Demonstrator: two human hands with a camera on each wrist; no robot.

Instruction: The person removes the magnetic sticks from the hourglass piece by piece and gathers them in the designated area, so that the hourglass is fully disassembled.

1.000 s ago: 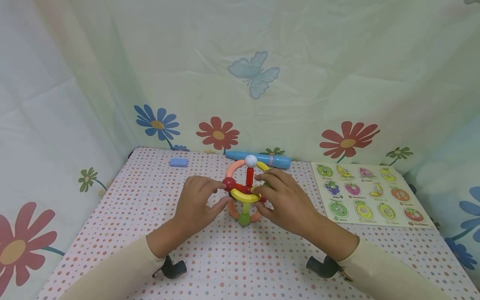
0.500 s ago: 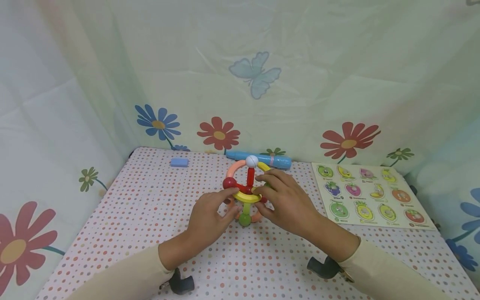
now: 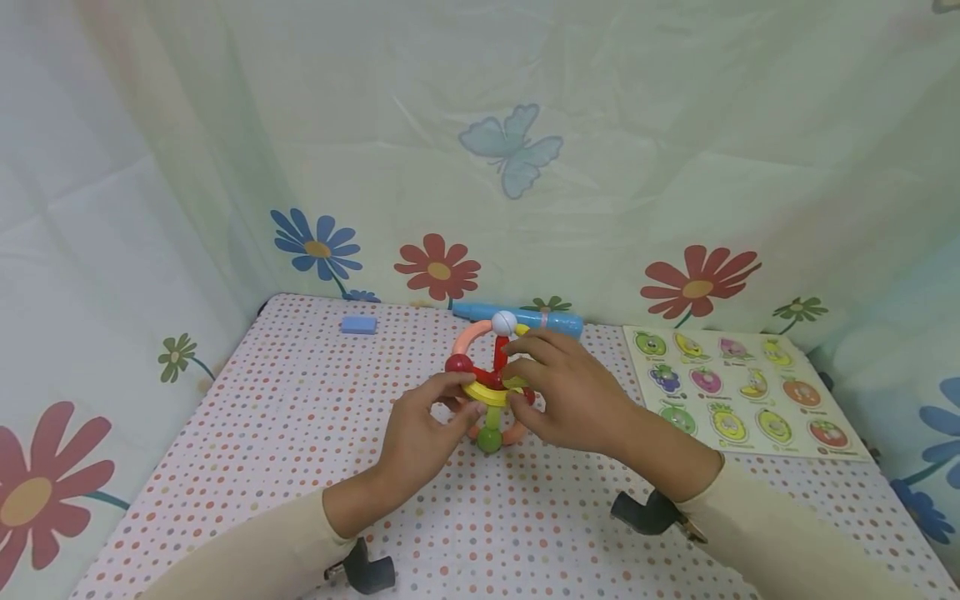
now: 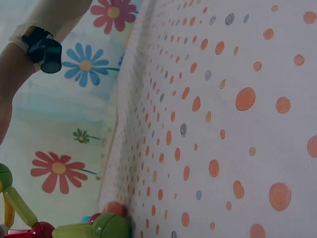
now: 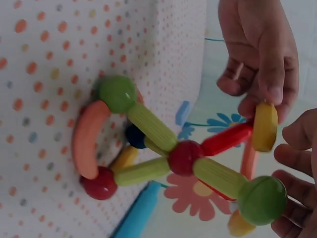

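Note:
A toy structure of coloured rods and balls stands upright on the table, with a red ball [image 5: 185, 157] at its centre and a white ball [image 3: 503, 323] on top. My left hand [image 3: 423, 433] pinches the left end of a curved yellow rod [image 3: 483, 394] at the structure's front; the right wrist view shows thumb and fingertips on that rod [image 5: 265, 128]. My right hand [image 3: 573, 392] grips the structure's right side, its fingers curled by a green ball [image 5: 262, 201]. In the left wrist view only the structure's lower part, with another green ball [image 4: 111, 226], shows.
Behind the structure lies a blue cylinder [image 3: 562, 323]. A small blue block [image 3: 358, 325] is at the back left, and a fruit picture board [image 3: 708, 437] is on the right. A floral curtain [image 3: 375, 167] rises behind the dotted table [image 3: 480, 533].
My left hand has moved right and slightly down, from beside the dark red ball onto the curved yellow rod. My right hand's fingers have shifted slightly left over the structure, which stays in place.

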